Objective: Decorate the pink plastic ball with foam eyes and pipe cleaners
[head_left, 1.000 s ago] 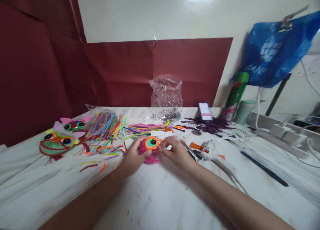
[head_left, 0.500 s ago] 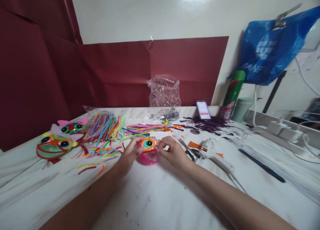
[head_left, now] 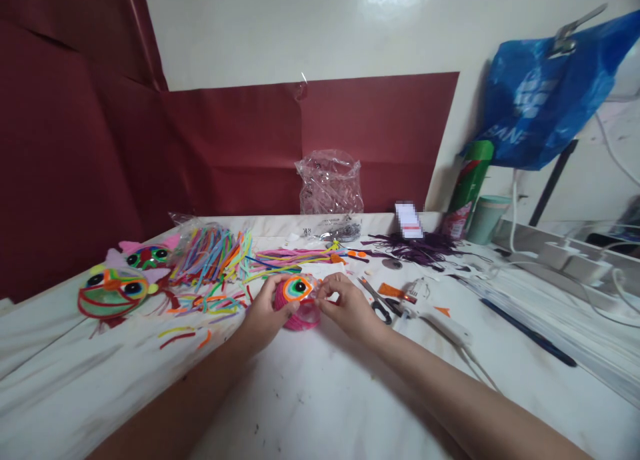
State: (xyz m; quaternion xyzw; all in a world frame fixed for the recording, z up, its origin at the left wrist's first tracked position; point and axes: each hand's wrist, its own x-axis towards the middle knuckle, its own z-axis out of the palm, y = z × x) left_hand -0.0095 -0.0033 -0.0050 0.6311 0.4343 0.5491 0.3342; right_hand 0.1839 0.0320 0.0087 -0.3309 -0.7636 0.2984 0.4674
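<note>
A small pink craft piece (head_left: 303, 319) with a clear plastic part stands on the table in front of me. On it is a large eye (head_left: 300, 287) ringed in orange, yellow and green around a black centre. My left hand (head_left: 264, 317) grips its left side, thumb at the front below the eye. At its right edge, my right hand (head_left: 346, 307) has thumb and fingertips pinched together; what lies between them is too small to make out. Scissors (head_left: 381, 308) with dark handles and a white glue gun (head_left: 440, 323) lie just right of my right hand.
Two animal-face crafts (head_left: 113, 303) sit at the left beside bundled pipe cleaners (head_left: 210, 257), with cut pieces scattered nearby. Purple strands (head_left: 420, 248) lie at the back under a phone (head_left: 409, 221). A dark blue stick (head_left: 527, 332), clear sticks, chargers (head_left: 575, 263) and cables occupy the right.
The view has shifted slightly. My left thumb has moved a little to the right across the front of the craft piece; my right hand keeps its pinch at the edge.
</note>
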